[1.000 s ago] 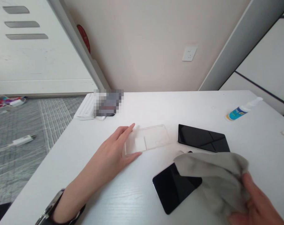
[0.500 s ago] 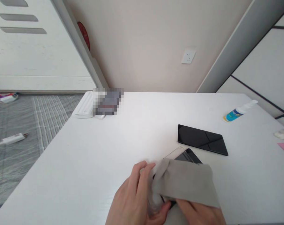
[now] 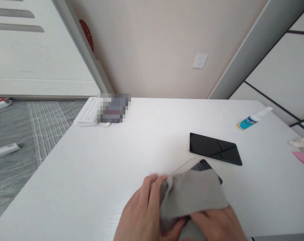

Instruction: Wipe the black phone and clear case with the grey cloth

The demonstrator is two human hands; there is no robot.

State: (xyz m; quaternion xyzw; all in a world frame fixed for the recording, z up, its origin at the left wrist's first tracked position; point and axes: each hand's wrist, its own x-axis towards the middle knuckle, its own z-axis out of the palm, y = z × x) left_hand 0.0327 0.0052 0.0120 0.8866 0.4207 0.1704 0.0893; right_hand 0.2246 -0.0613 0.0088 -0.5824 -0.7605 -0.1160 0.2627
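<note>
My left hand (image 3: 143, 209) grips a transparent plastic phone case (image 3: 182, 169), tilted up off the table, with its far edge showing. My right hand (image 3: 214, 221) presses a grey microfibre cloth (image 3: 192, 195) against the case, and the cloth hides most of it. Behind the cloth, a black phone (image 3: 207, 166) lies on the table, mostly covered. A flat black glossy slab (image 3: 214, 149), perhaps a second phone or a tablet, lies farther off, beyond my hands' reach of contact.
The white table (image 3: 79, 154) ends at a wall with a socket (image 3: 199, 61). A blue-labelled spray bottle (image 3: 249, 121) lies at the far right, near crumpled white tissue (image 3: 301, 143) and pink paper (image 3: 302, 158). A pixelated object (image 3: 114, 108) sits at the far left.
The transparent case, flat under my left hand earlier, is now lifted and held in it. The cloth has moved from my right hand's side onto the case, now covering most of the black phone.
</note>
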